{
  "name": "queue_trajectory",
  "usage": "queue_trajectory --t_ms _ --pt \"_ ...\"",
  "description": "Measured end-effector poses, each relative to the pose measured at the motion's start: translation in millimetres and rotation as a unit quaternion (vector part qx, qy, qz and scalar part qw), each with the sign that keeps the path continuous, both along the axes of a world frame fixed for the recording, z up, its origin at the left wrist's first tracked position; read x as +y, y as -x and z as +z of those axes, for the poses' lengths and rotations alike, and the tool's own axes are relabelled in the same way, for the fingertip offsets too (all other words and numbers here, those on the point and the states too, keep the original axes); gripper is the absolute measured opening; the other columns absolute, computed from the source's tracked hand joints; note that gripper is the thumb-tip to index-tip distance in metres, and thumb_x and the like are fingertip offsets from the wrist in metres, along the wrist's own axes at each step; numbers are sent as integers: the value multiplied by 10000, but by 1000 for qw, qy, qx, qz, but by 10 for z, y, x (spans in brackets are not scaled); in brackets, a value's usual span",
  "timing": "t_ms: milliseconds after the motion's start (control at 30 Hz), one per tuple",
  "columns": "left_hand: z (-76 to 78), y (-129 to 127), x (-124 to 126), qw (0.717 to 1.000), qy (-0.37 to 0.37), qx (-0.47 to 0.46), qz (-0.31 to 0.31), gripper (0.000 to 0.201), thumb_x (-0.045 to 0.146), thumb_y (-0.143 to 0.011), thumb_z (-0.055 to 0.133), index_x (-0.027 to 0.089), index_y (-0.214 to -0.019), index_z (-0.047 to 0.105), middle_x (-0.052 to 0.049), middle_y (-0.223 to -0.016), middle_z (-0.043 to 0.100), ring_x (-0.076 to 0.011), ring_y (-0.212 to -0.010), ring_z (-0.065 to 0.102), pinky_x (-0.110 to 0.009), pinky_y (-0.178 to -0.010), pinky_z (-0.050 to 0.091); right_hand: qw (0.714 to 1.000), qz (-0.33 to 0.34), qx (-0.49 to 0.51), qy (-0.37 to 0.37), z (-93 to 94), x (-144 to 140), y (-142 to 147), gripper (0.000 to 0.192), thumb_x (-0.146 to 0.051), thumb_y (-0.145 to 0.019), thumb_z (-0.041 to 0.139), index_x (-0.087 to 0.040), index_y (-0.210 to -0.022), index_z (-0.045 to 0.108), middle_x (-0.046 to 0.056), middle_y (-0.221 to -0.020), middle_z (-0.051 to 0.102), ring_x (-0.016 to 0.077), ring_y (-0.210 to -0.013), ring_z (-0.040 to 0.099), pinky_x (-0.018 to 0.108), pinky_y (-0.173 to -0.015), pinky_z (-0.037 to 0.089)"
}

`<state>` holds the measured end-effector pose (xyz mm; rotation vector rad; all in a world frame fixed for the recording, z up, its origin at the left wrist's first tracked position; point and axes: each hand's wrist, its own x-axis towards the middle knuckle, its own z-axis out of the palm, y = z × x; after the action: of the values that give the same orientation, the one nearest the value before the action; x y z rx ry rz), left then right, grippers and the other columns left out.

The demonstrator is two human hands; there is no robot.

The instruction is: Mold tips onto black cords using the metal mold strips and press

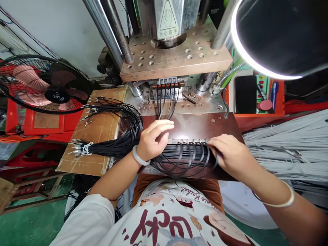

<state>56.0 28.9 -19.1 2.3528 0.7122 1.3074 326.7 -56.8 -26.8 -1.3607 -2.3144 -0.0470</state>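
Note:
My left hand (155,136) hovers over the front of the press table, fingers stretched out and thumb apart, with nothing in it. On the right, my right hand (228,150) pinches a black cable (216,159) at the right end of a narrow metal holder strip (191,141). Several more cables (192,157) loop from that strip toward me over a bundle of straight black cables. Under the press's upper plate (176,65), a metal die (167,89) has several black cables (170,97) in it, their tails running toward my left hand. My right fingertips are partly hidden.
A tied black cable bundle (102,148) and loose cables with metal ends (115,107) lie on cardboard (98,131) at left. A fan (57,94) stands beyond. Right are a ring lamp (239,44), a red tray (279,102) and grey cable bundles (289,143).

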Motion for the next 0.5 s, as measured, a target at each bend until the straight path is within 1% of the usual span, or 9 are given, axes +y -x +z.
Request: queue_trajectory --t_ms 67,167,233,333,500 --pt "4 47 21 999 7 -31 26 214 124 -901 522 177 -1083 622 -84 -1079 695 -173 -1053 654 -351 -946 547 999 -2 36 2 18 9 -28 101 -135 -908 521 -153 -923 619 69 -868 669 200 -777 564 333 -742 445" --pt "2 81 62 998 14 -30 51 172 160 -916 520 170 -1045 633 -77 -1020 708 -163 -996 671 -328 -909 561 1000 -4 17 -1 45 28 -57 109 -139 -915 508 -164 -918 614 64 -853 669 207 -765 555 349 -723 450" --pt "8 79 71 999 15 -15 49 166 160 -915 520 167 -1031 639 -77 -1004 713 -159 -983 675 -319 -896 565 1000 0 -1 -4 59 37 -60 125 -131 -913 497 -168 -931 615 69 -863 674 215 -776 561 358 -726 454" --pt "28 69 61 1000 6 -10 29 178 129 -902 528 162 -1034 643 -83 -1012 715 -154 -984 674 -311 -895 564 1000 -3 -3 -9 71 47 -44 122 -131 -902 521 -163 -962 623 84 -902 680 222 -805 582 370 -759 464" --pt "9 56 53 1000 10 8 26 187 138 -907 518 167 -1042 643 -83 -1026 714 -156 -989 672 -318 -899 565 999 -10 -35 0 46 14 16 149 -129 -898 488 -160 -906 634 87 -866 680 231 -774 581 378 -700 473"
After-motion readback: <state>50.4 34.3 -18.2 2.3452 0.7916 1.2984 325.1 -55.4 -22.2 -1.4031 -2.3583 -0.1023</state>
